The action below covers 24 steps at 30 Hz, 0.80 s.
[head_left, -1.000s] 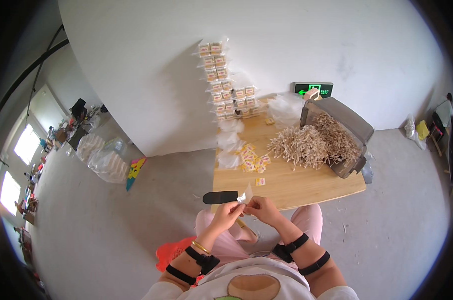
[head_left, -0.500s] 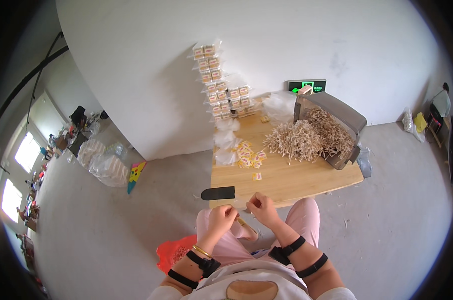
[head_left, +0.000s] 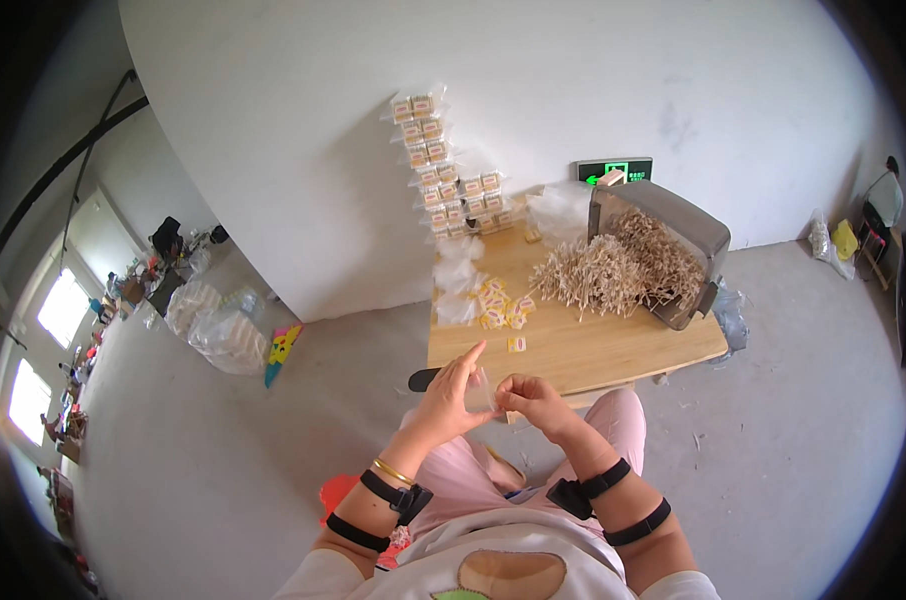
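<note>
A small clear plastic bag spans the space between my two hands, just before the table's front edge. My left hand cups it, fingers stretched up and thumb apart, with the film in the fork between them. At the bag's right edge, my right hand has its thumb and fingertips closed in a pinch. Beyond my hands, one small yellow-and-white card lies alone on the wooden table. A loose heap of similar cards is behind it, with clear bags to its left.
A tipped grey plastic bin spills thin pale sticks over the table's right half. Filled clear packets stand stacked by the wall. A black strip juts past the table's left edge. A red bag is beside my left leg.
Both hands pinched close together before. My left hand has since risen and spread its fingers, and the clear bag now shows between the hands. My right hand stays pinched, slightly further right.
</note>
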{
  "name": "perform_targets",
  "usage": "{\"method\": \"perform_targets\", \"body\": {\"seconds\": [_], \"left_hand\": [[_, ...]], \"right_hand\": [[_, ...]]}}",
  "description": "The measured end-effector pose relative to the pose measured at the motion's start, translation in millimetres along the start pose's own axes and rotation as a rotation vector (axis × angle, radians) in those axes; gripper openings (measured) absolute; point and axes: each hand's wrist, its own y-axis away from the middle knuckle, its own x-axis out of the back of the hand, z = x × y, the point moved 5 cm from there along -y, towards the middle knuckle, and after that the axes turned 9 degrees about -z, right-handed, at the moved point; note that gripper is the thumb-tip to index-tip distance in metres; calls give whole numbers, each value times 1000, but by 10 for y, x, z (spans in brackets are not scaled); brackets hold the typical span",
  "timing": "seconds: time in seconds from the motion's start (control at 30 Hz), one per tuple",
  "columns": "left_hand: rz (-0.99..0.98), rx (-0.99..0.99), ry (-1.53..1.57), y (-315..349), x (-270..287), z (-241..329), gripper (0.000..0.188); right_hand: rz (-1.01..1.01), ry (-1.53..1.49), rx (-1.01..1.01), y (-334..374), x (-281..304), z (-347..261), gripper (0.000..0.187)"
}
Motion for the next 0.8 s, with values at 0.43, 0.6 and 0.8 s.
{"method": "perform_targets", "body": {"seconds": [0.43, 0.6, 0.8], "left_hand": [[41, 49, 14, 244, 85, -327, 63], [84, 117, 25, 552, 180, -851, 55], [-32, 433, -393, 1081, 319, -2120, 60]], "right_hand": [[54, 261, 6, -252, -99, 304, 15], [24, 454, -71, -347, -72, 469, 20], [135, 546, -217, -200, 717, 831, 21]]}}
